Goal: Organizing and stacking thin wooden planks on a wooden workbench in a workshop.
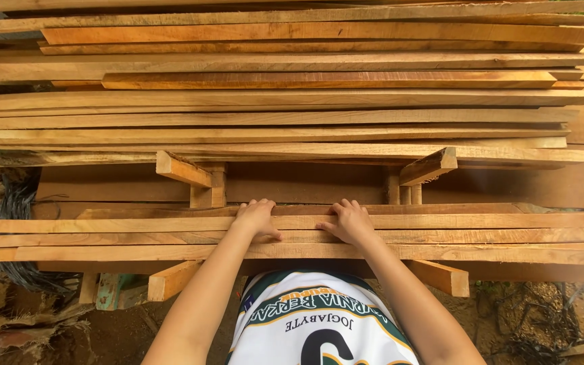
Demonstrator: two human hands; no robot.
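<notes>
Left hand (257, 217): lower centre of frame, palm down on the near planks (441, 236), fingers curled over the far edge of the top one, thumb spread toward the body. Clamped lightly, not lifting.
Right hand (349, 222): just right of the left, apart from it, same hold on the same plank edge.
Near planks: a low layer of three or four long pale boards running across the lower frame, resting on short cross battens (170, 278).
Rear stack (292, 101): many thin boards piled high across the upper frame, ends uneven, carried on two angled wooden blocks (182, 169).
Risks: fingertips sit in the gap below the rear stack; a shifting board could pinch them. Rough sawn edges likely splinter bare skin. Loose top boards could slide off the battens if pulled unevenly.
Hidden: fingertips past the plank edge, what supports the rear stack, plank ends at both frame sides, ground at lower left, dark and cluttered.
</notes>
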